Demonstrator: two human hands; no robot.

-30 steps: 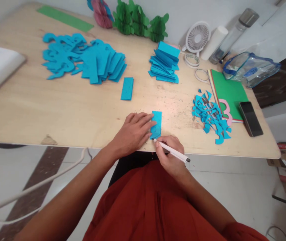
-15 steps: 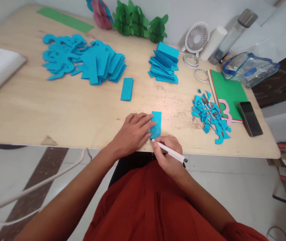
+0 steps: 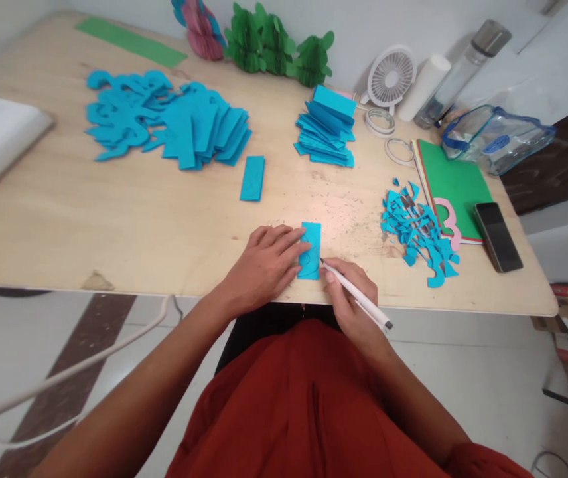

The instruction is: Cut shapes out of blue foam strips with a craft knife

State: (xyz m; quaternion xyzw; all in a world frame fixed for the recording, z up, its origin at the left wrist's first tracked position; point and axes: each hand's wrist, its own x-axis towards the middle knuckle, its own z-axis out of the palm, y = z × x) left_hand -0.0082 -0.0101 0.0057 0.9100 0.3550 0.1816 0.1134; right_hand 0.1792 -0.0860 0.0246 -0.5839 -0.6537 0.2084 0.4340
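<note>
A small blue paper rectangle with curved dark lines drawn on it lies near the table's front edge. My left hand lies flat, fingers spread, with its fingertips on the paper's left side. In my right hand is a white pen, its tip at the paper's right edge. Another blue rectangle lies farther back. Behind it to the left are a stack of blue rectangles and blue curvy cut-outs. More folded blue strips are piled at the back middle.
Blue scraps, a pink cut-out, a phone and a green sheet are on the right. Behind stand a fan, a bottle and green paper shapes. A white device sits left.
My right hand and the pen have moved right and slightly up, from the paper's bottom edge to its right side, uncovering its lower part. My left hand stays on the paper.
</note>
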